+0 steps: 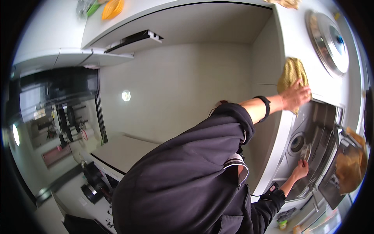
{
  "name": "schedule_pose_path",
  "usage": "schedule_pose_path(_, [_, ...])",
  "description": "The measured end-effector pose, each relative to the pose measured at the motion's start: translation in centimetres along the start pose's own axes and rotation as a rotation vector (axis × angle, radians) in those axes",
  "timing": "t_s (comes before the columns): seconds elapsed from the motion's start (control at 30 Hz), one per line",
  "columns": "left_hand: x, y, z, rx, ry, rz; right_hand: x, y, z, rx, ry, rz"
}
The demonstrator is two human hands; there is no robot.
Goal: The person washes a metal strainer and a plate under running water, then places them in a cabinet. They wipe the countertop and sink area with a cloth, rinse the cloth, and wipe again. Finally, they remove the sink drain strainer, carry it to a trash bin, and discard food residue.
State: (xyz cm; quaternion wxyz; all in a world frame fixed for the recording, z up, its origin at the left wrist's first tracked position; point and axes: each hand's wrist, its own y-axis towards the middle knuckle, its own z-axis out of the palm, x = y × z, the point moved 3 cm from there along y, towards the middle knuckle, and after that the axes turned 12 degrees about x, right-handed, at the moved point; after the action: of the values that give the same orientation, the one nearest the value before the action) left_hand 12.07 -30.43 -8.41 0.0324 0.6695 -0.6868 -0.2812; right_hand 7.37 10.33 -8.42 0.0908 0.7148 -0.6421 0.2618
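Note:
My left hand (295, 95) is on a mustard-yellow cloth (292, 71), its fingers closed over the cloth at the white countertop's edge beside the sink. A dark band circles that wrist. Lower in the picture, my right hand (301, 170) reaches into the steel sink (320, 120). Between its fingertips is a small pale, shiny item (305, 152), too blurred to name. This item is close to the round drain (297, 143) in the sink floor.
A round metal lid (327, 44) lies on the white countertop (298, 38) beyond the cloth. Across the sink's far side is a dark panel with a brown crumpled item (350, 163). Orange containers (112, 9) stand at the upper left. A black cylindrical device (93, 190) is behind me.

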Motion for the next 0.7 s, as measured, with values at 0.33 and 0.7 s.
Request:
schedule_pose_path(0.33, [0.9, -6.8, -7.4, 0.014, -0.272, -0.17, 4.0, 2.8, 1.5, -0.134, 0.053, -0.1])
schedule_pose_path(0.7, [8.2, -16.6, -13.5, 0.075, -0.194, -0.412, 8.7, 4.1, 2.4, -0.007, -0.193, -0.209])
